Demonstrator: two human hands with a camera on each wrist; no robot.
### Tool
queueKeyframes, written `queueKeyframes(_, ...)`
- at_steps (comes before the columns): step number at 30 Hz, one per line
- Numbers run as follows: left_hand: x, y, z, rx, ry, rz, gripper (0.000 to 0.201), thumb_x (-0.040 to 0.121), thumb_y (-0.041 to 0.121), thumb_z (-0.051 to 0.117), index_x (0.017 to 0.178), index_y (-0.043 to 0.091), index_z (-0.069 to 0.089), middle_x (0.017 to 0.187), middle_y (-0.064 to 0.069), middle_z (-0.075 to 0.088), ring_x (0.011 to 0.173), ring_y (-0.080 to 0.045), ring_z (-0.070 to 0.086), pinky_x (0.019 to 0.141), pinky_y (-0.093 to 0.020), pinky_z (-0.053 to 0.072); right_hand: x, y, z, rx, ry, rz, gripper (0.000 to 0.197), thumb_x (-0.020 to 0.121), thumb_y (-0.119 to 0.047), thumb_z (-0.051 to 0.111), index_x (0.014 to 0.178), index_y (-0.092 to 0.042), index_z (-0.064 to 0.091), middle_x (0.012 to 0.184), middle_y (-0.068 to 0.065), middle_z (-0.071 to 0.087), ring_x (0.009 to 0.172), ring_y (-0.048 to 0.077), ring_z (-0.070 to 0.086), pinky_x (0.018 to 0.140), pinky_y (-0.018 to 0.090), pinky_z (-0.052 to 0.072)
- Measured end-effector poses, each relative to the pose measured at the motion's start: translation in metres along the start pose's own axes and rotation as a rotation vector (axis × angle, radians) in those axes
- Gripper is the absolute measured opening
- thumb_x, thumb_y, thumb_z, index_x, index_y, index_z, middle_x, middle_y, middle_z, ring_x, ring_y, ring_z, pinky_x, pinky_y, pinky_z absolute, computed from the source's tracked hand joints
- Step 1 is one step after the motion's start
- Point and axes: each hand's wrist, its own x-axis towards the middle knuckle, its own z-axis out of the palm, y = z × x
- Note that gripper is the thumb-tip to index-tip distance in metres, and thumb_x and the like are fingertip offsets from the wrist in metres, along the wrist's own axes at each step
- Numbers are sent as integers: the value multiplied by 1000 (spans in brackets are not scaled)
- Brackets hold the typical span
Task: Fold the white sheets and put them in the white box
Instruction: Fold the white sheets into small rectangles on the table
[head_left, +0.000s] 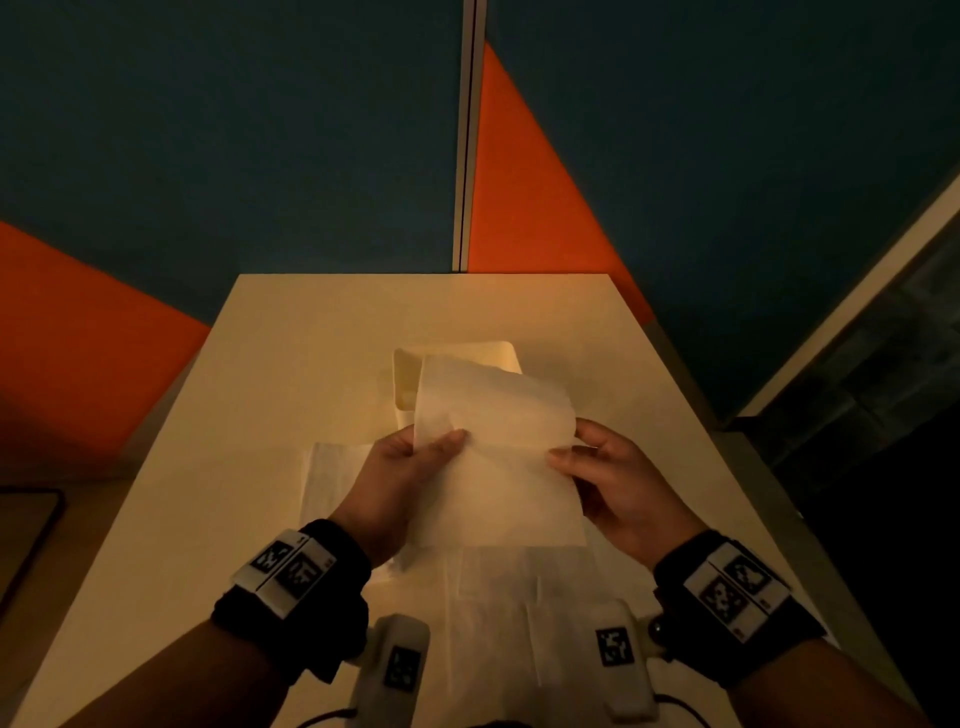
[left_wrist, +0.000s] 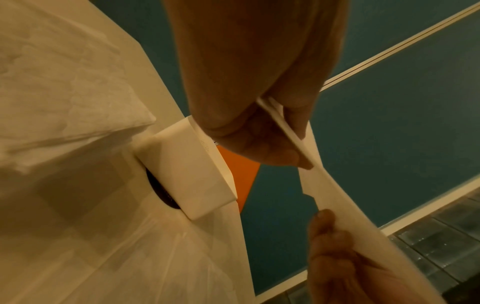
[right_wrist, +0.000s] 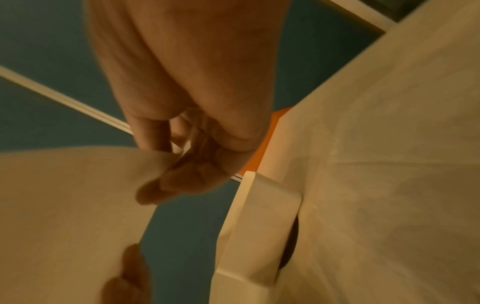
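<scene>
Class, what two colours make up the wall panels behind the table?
Dark teal and orange wall panels; clearest in the head view.

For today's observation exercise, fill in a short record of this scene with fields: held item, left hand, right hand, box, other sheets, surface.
held item: white sheet, lifted above the table, partly folded over
left hand: left hand pinches the sheet's left edge
right hand: right hand pinches the sheet's right edge
box: white box beyond the hands, partly hidden by the held sheet; contents not visible
other sheets: more white sheets lying flat on the table near the person
surface: pale table
</scene>
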Motion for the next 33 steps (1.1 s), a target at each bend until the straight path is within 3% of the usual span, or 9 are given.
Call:
queueKeyframes(6,-2,5,-17,110,-124,-53,22,83,5,60,101,10,72,104,-11,72,92,-24,68,77,-35,58,0,0,-8,37,57,-46,22,87,4,52,95,-9,68,79,1,74,72,11,69,62,23,56)
queueKeyframes(9,-6,14,-31,209,-324,-145,33,74,-1,69,101,17,74,108,-10,71,94,-23,68,76,-29,57,-1,-3,-14,-13,64,-47,22,88,5,52,90,-10,68,74,0,74,68,10,69,59,23,56)
queueKeyframes(13,-9,23,-39,270,-517,-242,57,50,40,88,101,17,75,109,-7,69,98,-24,64,83,-32,55,0,-7,-16,-99,2,-16,34,85,10,49,71,-12,71,69,1,71,65,16,67,55,23,55)
queueKeyframes(16,-15,31,-25,294,-607,-222,62,59,54,77,107,15,72,125,-7,63,117,-27,57,97,-37,49,3,-10,-11,-184,-85,7,49,83,12,48,48,-17,66,70,5,66,64,17,63,54,25,51)
queueKeyframes(21,-11,23,-8,336,-606,-218,41,73,35,66,109,15,71,125,-6,63,118,-22,58,99,-30,47,7,-12,7,-329,-184,-16,51,84,11,51,48,-21,68,80,7,65,74,15,61,64,28,51)
queueKeyframes(24,-6,14,-9,345,-483,-163,24,76,16,69,99,19,75,118,-4,67,112,-21,61,93,-29,50,8,-11,7,-250,-160,-19,31,87,6,53,75,-17,71,77,1,68,67,10,62,58,23,50)
queueKeyframes(27,-5,10,-22,303,-230,-109,26,81,0,64,100,15,74,112,-5,70,106,-26,63,87,-34,55,14,-2,-13,-162,28,26,22,89,-2,55,105,-15,63,89,5,69,73,15,63,64,28,49)
queueKeyframes(30,-10,10,-43,289,5,-71,29,85,-2,59,106,15,69,114,-5,66,100,-30,62,80,-43,56,23,22,-46,-293,371,99,19,86,-1,58,95,-17,62,97,10,65,82,21,61,69,31,48)
queueKeyframes(33,-16,10,-63,292,153,-68,28,85,0,59,105,19,65,107,2,59,96,-27,60,72,-37,56,28,52,-80,-495,581,200,19,81,3,58,87,-15,61,103,16,63,89,27,59,75,37,49)
